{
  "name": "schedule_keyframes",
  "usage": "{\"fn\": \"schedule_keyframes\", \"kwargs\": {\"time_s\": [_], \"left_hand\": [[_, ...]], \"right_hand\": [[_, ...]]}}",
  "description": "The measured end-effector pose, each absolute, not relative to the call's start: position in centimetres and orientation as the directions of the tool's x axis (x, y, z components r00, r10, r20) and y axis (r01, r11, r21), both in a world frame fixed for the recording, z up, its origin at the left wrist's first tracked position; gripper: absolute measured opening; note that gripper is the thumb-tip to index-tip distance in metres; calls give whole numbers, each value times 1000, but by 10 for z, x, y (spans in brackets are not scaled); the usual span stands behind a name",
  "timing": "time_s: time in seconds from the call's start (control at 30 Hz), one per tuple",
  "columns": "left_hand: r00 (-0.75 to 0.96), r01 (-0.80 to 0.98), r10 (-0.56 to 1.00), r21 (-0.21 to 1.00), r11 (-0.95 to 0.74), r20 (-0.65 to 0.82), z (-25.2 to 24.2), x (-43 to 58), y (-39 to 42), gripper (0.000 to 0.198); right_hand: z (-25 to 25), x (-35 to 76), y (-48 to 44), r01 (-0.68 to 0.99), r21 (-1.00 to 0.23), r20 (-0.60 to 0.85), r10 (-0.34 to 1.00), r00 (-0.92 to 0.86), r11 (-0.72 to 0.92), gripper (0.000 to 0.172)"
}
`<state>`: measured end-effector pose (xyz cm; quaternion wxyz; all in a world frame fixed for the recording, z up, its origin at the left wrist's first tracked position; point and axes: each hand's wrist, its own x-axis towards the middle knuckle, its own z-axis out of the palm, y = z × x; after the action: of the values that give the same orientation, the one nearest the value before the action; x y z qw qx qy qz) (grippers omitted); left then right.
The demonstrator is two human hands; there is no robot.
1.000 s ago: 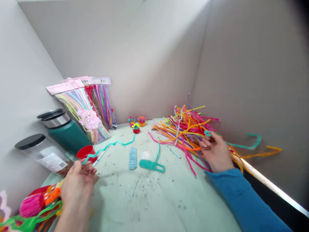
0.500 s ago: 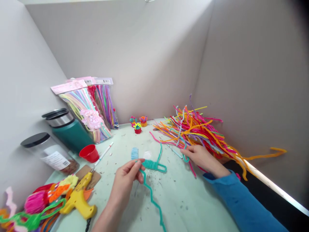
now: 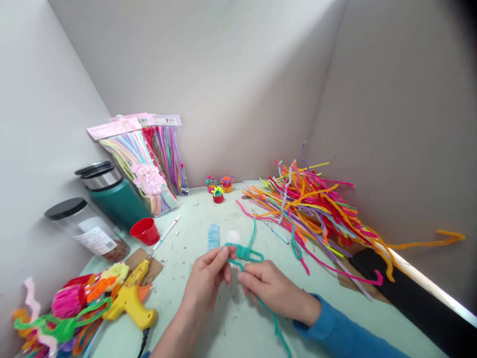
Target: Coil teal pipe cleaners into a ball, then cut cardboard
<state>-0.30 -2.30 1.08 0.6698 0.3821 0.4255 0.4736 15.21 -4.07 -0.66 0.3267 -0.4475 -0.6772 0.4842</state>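
My left hand (image 3: 212, 271) pinches the left end of a teal pipe cleaner piece (image 3: 244, 252), wound in tight coils around a long loop. The loop's bare end points right, and one short tail stands up from the coils. Close by on the right, my right hand (image 3: 274, 288) is closed on the long teal tail (image 3: 278, 328), which runs from the left hand and trails toward the front of the table. Behind the hands lie a light blue coiled piece (image 3: 213, 236) and a white round piece (image 3: 234, 235).
A heap of colourful pipe cleaners (image 3: 316, 204) spreads on the right. On the left are a yellow glue gun (image 3: 130, 298), a red cup (image 3: 144, 231), a jar (image 3: 89, 228), a teal bottle (image 3: 117, 196) and packs of pipe cleaners (image 3: 137, 164). Small figures (image 3: 218, 194) stand at the back.
My right hand has let go of a teal pipe cleaner at the heap, moved left, and closed on the long tail beside my left hand. The view has shifted slightly.
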Motion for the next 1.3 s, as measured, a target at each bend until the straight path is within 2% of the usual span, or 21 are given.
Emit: {"fn": "schedule_keyframes", "kwargs": {"time_s": [0.1, 0.13, 0.2, 0.27, 0.33, 0.5, 0.6, 0.67, 0.73, 0.87, 0.97, 1.1, 1.3], "left_hand": [[250, -513, 949, 804, 300, -194, 14, -4, -27, 20], [268, -567, 947, 766, 303, -177, 15, -4, -28, 19], [295, -649, 947, 700, 297, -128, 17, -3, -32, 16], [313, -699, 946, 656, 285, -78, 19, -4, -35, 14], [321, -717, 946, 639, 278, -51, 19, -6, -36, 14], [419, -550, 901, 759, 348, -110, 18, -7, -30, 18], [341, -497, 929, 811, 309, -145, 17, -4, -26, 22], [266, -482, 948, 828, 287, -174, 16, -1, -24, 26], [206, -444, 953, 846, 294, -223, 13, 0, -22, 27], [134, -381, 954, 875, 299, -267, 5, 0, -20, 23], [195, -377, 940, 863, 336, -281, 1, -1, -20, 21], [219, -335, 932, 874, 351, -290, 1, 0, -21, 23], [75, -206, 965, 943, 263, -253, -5, -1, -17, 30]], "right_hand": [[-13, 153, -41, -30, -996, -59, 868, -494, -85, 36], [-14, 152, -42, -171, -966, -62, 817, -573, -193, 37], [-16, 146, -46, -385, -810, -12, 669, -743, -443, 39], [-18, 139, -50, -442, -637, 65, 528, -847, -631, 40], [-18, 137, -50, -426, -596, 89, 472, -877, -681, 39], [-13, 159, -35, -286, -851, -74, 641, -764, -440, 33], [-10, 172, -25, -138, -943, -136, 729, -671, -303, 37], [-9, 173, -23, 6, -990, -122, 831, -543, -142, 38], [-10, 170, -25, 162, -986, -37, 906, -422, 35, 38], [-11, 162, -32, 412, -832, 216, 901, -375, 371, 38], [-14, 161, -34, 508, -692, 305, 846, -438, 513, 36], [-20, 161, -34, 598, -547, 354, 809, -468, 585, 35], [-22, 156, -39, 755, -205, 416, 754, -509, 622, 28]]}}
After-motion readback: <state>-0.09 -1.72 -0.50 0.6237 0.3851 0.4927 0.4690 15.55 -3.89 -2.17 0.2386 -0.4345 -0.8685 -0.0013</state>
